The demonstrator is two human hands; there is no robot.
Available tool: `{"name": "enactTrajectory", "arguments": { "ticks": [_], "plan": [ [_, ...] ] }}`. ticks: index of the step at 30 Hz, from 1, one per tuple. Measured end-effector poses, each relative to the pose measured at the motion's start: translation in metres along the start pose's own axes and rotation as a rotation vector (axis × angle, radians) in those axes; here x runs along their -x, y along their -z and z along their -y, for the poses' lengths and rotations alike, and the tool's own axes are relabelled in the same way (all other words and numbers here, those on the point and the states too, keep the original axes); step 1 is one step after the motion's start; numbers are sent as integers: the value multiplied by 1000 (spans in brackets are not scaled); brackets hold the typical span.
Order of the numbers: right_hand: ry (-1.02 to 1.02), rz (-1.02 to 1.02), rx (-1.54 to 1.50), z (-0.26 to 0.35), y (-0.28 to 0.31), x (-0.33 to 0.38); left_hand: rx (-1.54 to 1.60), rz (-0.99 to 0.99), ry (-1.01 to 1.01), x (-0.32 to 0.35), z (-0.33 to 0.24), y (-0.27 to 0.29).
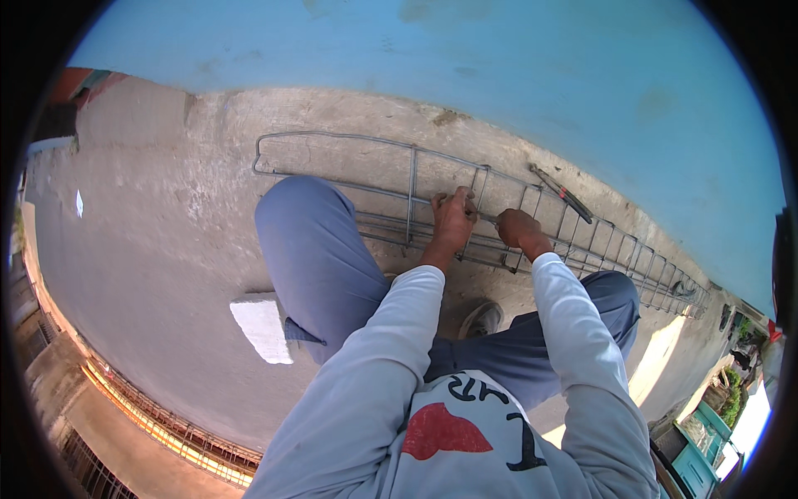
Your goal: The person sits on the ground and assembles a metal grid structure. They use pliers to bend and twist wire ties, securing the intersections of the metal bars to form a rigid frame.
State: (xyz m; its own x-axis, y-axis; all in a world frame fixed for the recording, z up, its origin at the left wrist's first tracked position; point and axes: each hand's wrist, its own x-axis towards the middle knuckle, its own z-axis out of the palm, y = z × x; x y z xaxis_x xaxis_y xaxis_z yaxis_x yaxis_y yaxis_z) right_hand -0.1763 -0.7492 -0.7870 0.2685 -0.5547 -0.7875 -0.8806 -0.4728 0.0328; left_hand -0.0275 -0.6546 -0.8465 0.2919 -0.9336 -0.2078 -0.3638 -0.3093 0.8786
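A long cage of thin steel reinforcing bars [411,195] lies on the concrete in front of my knees, with cross ties spaced along it. My left hand [453,218] is at its middle, fingers bent and closed round a bar beside a cross tie. Just to the right, my right hand [521,230] is closed in a fist over the cage. A short piece of metal shows between the two hands, but what the right fist grips is hidden. Beyond the cage, near the blue wall, lie dark-handled pincers [565,195] with a red mark.
A blue wall [499,58] rises along the far side. To my left, a white block [262,328] rests on the concrete floor [166,274] beside my knee. The cage stretches away to the right. Past the floor's lower-left edge are more bars [166,416].
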Motion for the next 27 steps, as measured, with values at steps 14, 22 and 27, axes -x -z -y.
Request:
{"name": "enactTrajectory", "arguments": {
  "ticks": [14, 22, 27],
  "plan": [
    [-48, -12, -861, -70, 50, 12, -54, 89, -67, -1, -9, 10],
    [-286, -176, -24, -175, 49, 7, -155, -28, -101, 4, -17, 9],
    [-262, -178, 3, -164, 38, -14, 379, -462, 439, 17, -9, -20]
  ]
}}
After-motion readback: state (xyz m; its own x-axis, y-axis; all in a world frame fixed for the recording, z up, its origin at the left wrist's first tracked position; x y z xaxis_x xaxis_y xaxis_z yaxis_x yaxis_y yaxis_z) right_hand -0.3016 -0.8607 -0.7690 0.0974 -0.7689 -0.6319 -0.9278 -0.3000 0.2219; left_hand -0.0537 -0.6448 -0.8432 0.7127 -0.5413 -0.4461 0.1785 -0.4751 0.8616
